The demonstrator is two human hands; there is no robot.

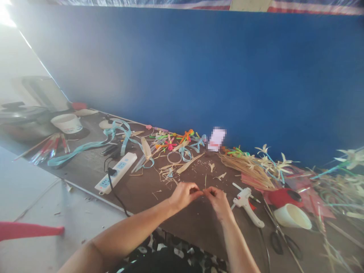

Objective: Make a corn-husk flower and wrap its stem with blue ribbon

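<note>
My left hand is closed in a pinch, thumb and forefinger pressed together, above the dark table. Just beside it my right hand pinches too, its fingertips meeting those of the left. Whatever lies between the fingertips is too small to make out. A thin greenish strip shows right above them; I cannot tell whether it is held or lies on the table. Pale dried husk flowers and a long dried husk leaf lie beyond my hands. To the right rests a white glue gun.
A power strip with a black plug and cord lies left. Scissors, a cream cup and a red tape roll are at right. Husk flowers on blue stems, dried straw and blue ribbon lie farther back.
</note>
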